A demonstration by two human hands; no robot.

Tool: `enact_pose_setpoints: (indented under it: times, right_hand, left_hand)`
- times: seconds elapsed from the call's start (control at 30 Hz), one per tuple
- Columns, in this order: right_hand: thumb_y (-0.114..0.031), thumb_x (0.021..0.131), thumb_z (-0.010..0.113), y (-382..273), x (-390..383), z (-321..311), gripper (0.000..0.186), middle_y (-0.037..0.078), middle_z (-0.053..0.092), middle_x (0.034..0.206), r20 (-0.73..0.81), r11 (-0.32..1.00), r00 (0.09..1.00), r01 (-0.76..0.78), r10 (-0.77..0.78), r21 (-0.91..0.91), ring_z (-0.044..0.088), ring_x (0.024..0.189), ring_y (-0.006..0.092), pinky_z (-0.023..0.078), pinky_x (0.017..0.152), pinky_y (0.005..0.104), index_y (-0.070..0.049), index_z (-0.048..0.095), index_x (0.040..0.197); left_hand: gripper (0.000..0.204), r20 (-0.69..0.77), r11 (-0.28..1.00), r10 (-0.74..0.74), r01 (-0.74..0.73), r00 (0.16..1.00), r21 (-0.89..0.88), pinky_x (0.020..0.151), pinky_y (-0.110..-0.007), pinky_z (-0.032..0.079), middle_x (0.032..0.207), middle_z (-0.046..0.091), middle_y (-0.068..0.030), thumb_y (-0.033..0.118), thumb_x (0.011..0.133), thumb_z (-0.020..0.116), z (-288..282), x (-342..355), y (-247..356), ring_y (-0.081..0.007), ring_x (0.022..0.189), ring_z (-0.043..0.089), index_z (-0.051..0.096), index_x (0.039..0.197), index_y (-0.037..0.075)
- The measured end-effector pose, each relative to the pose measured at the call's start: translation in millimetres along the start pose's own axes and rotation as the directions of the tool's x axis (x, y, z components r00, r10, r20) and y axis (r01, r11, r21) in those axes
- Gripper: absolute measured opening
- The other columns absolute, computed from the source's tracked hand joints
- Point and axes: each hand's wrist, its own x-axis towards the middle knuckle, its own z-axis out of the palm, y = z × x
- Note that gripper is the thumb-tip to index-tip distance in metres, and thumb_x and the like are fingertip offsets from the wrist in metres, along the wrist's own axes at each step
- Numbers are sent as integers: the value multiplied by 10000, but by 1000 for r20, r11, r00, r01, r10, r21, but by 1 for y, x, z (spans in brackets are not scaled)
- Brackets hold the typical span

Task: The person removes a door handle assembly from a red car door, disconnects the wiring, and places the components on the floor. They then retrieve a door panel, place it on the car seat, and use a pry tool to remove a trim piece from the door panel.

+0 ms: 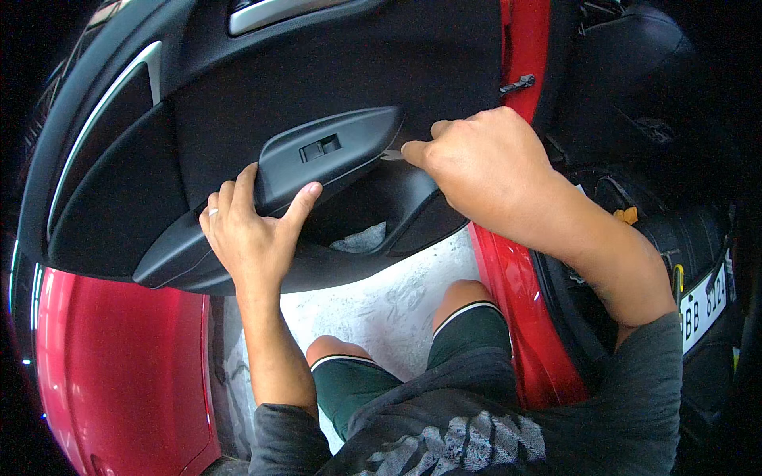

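Note:
In front of me is a black car door panel with an armrest. On it sits a dark grey window switch panel with a switch in the middle. My left hand lies against the armrest at the panel's near left end, thumb spread from the fingers. My right hand is closed at the panel's right end. From its fingers a thin, light-coloured flat tool reaches to the panel's lower edge; most of it is hidden in the hand.
Beneath the switch panel, the door pocket holds a crumpled pale piece. A silver door handle is at the top. The red door sill runs along my right, beside a black bag and a licence plate. A red body panel lies left.

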Motion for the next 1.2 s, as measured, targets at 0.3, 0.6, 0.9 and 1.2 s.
enact_pose_setpoints:
  times: [0.3, 0.6, 0.9, 1.2]
  right_hand:
    - [-123, 900, 657, -9, -32, 63, 391, 92, 719, 851, -215, 975, 962, -133, 170, 177, 765, 736, 289, 600, 621, 418, -175, 765, 1272]
    - [-126, 913, 649, 3, -35, 85, 381, 64, 708, 823, -317, 956, 932, -85, 175, 281, 755, 757, 284, 595, 641, 427, -224, 787, 1254]
    - [-143, 923, 637, 32, -2, 13, 313, 106, 775, 896, -61, 992, 995, 89, -84, 84, 769, 827, 320, 601, 697, 463, -214, 829, 1159]
    - [-159, 984, 670, -21, -8, 10, 274, 146, 730, 919, -31, 895, 997, 72, -65, 439, 725, 818, 376, 580, 730, 485, -107, 742, 1244]
  left_hand:
    - [812, -18, 1000, -3, 3, 1000, 13, 988, -478, 473, 1089, 739, -164, 652, 759, 879, 1, 0, 1, -343, 1033, 668, 754, 1225, 0]
    - [699, -29, 998, -55, 56, 998, 30, 969, -468, 473, 1072, 741, -149, 619, 835, 833, 9, 4, 4, -343, 1036, 671, 763, 1222, 41]
    - [488, 134, 984, 91, -69, 987, -165, 990, -439, 495, 1119, 757, -177, 392, 915, 816, -22, 4, -31, -353, 1054, 699, 767, 1247, 37]
    - [402, 220, 931, 172, -86, 960, -354, 974, -364, 534, 1129, 748, -167, 145, 859, 861, -62, 4, -105, -309, 1080, 719, 769, 1221, -4]
